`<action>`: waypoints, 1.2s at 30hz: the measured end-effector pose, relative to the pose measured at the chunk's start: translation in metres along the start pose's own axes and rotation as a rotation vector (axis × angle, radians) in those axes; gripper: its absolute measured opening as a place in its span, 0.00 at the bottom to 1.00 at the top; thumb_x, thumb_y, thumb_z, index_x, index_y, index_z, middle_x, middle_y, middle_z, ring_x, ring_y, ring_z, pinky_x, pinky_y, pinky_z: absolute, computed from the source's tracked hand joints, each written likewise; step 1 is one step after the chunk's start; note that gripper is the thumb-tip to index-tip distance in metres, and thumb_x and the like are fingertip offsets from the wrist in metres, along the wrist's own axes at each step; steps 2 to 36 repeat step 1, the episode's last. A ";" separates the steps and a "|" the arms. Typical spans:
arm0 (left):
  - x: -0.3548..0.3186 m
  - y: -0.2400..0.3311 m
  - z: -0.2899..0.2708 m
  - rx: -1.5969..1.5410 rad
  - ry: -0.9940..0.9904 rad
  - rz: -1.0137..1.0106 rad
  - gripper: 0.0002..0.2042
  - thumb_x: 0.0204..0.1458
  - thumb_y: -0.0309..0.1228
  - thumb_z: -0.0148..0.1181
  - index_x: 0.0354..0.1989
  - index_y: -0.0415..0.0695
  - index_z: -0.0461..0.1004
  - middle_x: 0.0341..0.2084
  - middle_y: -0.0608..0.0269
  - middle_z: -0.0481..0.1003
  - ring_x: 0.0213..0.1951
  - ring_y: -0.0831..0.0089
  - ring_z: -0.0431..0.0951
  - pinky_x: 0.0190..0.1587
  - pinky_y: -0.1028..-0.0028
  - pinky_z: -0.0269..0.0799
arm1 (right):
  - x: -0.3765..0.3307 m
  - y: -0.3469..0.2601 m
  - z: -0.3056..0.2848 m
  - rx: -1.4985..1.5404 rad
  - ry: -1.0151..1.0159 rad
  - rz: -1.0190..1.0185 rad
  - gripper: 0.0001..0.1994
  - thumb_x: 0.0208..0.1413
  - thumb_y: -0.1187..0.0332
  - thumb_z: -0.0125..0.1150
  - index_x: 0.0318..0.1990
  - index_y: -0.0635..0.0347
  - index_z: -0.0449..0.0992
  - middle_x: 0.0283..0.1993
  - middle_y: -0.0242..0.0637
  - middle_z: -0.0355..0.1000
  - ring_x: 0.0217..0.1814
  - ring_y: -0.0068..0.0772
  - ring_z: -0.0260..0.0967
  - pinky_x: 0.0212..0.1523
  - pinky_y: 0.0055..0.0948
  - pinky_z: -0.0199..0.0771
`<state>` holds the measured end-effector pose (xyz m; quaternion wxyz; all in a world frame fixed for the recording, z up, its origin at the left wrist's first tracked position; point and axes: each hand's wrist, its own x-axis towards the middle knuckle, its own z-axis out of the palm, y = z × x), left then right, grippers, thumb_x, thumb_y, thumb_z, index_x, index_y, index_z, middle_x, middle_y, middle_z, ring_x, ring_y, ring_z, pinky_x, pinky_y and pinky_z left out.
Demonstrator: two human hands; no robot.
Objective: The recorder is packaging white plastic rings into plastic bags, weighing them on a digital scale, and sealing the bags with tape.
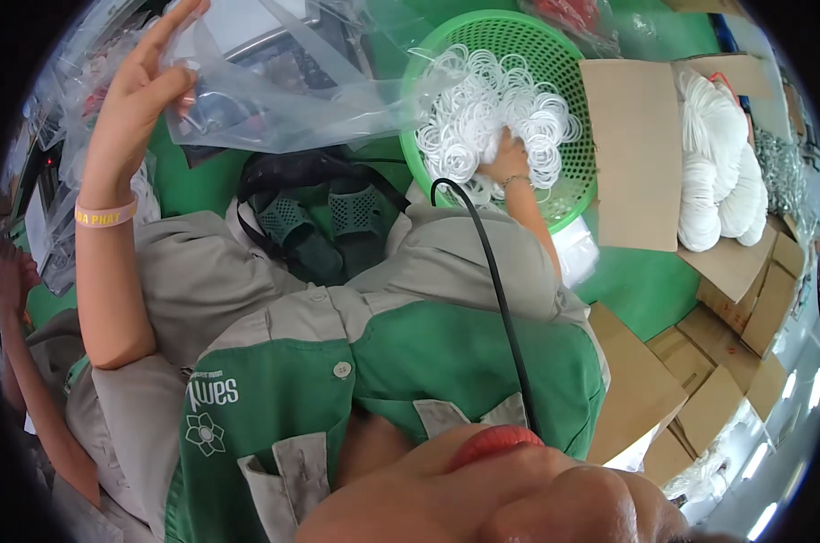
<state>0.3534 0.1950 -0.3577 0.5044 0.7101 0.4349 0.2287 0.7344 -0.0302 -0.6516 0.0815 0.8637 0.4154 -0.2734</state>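
Note:
My left hand (143,90) is raised at the upper left, its thumb and fingers at the edge of a large clear plastic bag (292,122), gripping the film. The bag stretches right from that hand toward a green perforated basket (419,172). Inside the basket lies a heap of white looped cords (459,118), coiled into rings. My right hand (507,161) reaches into this heap. Its fingertips are sunk among the loops, so what they grip, if anything, is hidden.
Right of the basket, an open cardboard box (631,154) holds white cord skeins (722,163). Flattened cardboard (640,380) lies nearer on the right. Green sandals (315,231) are on the floor between my knees. Another person's arm (52,407) shows at the far left.

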 end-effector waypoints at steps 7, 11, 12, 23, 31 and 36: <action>0.002 0.004 0.004 0.022 -0.008 0.007 0.29 0.44 0.24 0.46 0.60 0.45 0.55 0.57 0.66 0.59 0.23 0.87 0.58 0.27 0.86 0.60 | 0.006 0.007 -0.014 0.080 -0.077 0.013 0.51 0.32 0.54 0.68 0.63 0.50 0.40 0.62 0.60 0.40 0.63 0.56 0.45 0.57 0.51 0.53; 0.002 0.004 0.004 0.022 -0.008 0.007 0.29 0.44 0.24 0.46 0.60 0.45 0.55 0.57 0.66 0.59 0.23 0.87 0.58 0.27 0.86 0.60 | 0.006 0.007 -0.014 0.080 -0.077 0.013 0.51 0.32 0.54 0.68 0.63 0.50 0.40 0.62 0.60 0.40 0.63 0.56 0.45 0.57 0.51 0.53; 0.002 0.004 0.004 0.022 -0.008 0.007 0.29 0.44 0.24 0.46 0.60 0.45 0.55 0.57 0.66 0.59 0.23 0.87 0.58 0.27 0.86 0.60 | 0.006 0.007 -0.014 0.080 -0.077 0.013 0.51 0.32 0.54 0.68 0.63 0.50 0.40 0.62 0.60 0.40 0.63 0.56 0.45 0.57 0.51 0.53; 0.002 0.004 0.004 0.022 -0.008 0.007 0.29 0.44 0.24 0.46 0.60 0.45 0.55 0.57 0.66 0.59 0.23 0.87 0.58 0.27 0.86 0.60 | 0.006 0.007 -0.014 0.080 -0.077 0.013 0.51 0.32 0.54 0.68 0.63 0.50 0.40 0.62 0.60 0.40 0.63 0.56 0.45 0.57 0.51 0.53; 0.002 0.004 0.004 0.022 -0.008 0.007 0.29 0.44 0.24 0.46 0.60 0.45 0.55 0.57 0.66 0.59 0.23 0.87 0.58 0.27 0.86 0.60 | 0.006 0.007 -0.014 0.080 -0.077 0.013 0.51 0.32 0.54 0.68 0.63 0.50 0.40 0.62 0.60 0.40 0.63 0.56 0.45 0.57 0.51 0.53; 0.002 0.004 0.004 0.022 -0.008 0.007 0.29 0.44 0.24 0.46 0.60 0.45 0.55 0.57 0.66 0.59 0.23 0.87 0.58 0.27 0.86 0.60 | 0.006 0.007 -0.014 0.080 -0.077 0.013 0.51 0.32 0.54 0.68 0.63 0.50 0.40 0.62 0.60 0.40 0.63 0.56 0.45 0.57 0.51 0.53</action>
